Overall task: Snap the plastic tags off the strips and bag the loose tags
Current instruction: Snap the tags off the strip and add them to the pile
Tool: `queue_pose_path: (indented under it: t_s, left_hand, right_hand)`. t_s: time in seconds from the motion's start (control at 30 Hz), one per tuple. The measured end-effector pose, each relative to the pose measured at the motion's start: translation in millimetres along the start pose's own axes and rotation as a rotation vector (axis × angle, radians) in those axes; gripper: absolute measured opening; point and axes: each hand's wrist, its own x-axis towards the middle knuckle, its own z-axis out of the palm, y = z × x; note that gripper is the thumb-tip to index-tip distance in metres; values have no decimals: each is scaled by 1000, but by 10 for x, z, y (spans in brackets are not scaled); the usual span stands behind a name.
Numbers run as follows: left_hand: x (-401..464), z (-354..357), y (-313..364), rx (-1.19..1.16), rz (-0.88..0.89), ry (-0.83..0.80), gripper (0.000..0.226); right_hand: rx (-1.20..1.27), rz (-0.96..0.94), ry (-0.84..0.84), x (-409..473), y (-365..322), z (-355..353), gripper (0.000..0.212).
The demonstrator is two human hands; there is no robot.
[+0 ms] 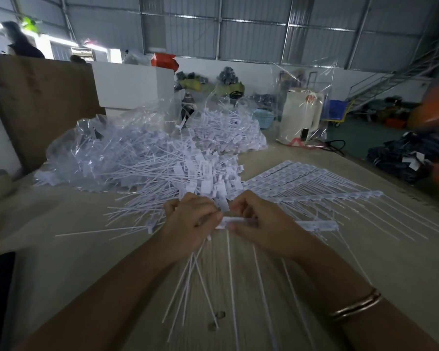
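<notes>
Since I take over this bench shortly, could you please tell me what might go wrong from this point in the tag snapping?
1. The left hand grips a bundle of loose tags whose tails fan out unevenly; some could slip onto the table.
2. The right hand holds the strip near one end, so the far end may twist and snap tags unevenly.
3. The loose pile spreads towards the uncut strips; the two could get mixed.

A warehouse workshop: corrugated metal walls [251, 29] at 12 o'clock, steel stairs [390, 82] at 2, bagged goods [211, 82] piled behind the worktable [86, 249].
</notes>
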Motion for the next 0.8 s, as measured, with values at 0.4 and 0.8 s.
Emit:
queue_pose_path:
  t_s: [0.4, 0.8]
  left_hand:
    - [-18, -191, -71, 83, 185, 184, 34]
    - [-57, -142, -28, 185, 57, 128, 48]
  right_hand:
    - [104, 84, 48, -11, 125, -80, 22]
    - [-290, -97, 68, 23, -86, 135, 33]
